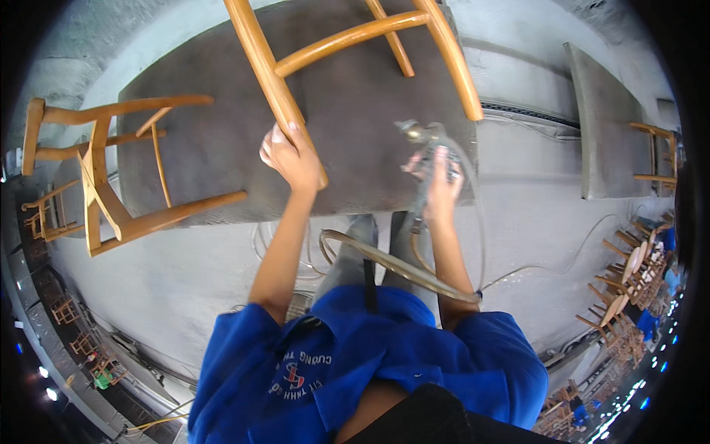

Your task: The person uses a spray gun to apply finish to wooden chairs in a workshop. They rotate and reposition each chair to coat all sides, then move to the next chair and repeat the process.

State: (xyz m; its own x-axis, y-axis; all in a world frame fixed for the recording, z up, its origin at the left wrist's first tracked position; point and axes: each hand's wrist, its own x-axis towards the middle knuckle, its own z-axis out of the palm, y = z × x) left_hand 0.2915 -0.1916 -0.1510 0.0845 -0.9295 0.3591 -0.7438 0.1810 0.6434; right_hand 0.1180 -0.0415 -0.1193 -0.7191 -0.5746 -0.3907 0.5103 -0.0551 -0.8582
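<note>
Over a flat, dark grey tabletop, grips a glossy honey-brown wooden chair frame by one leg in left hand, a silvery metal spray gun in right hand.

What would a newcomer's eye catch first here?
Probably the glossy chair frame over the dark table, top centre, gripped by the left hand. Next, the blurred spray gun in the right hand, right of centre, and the looping hose below. A second frame sits at left.
</note>
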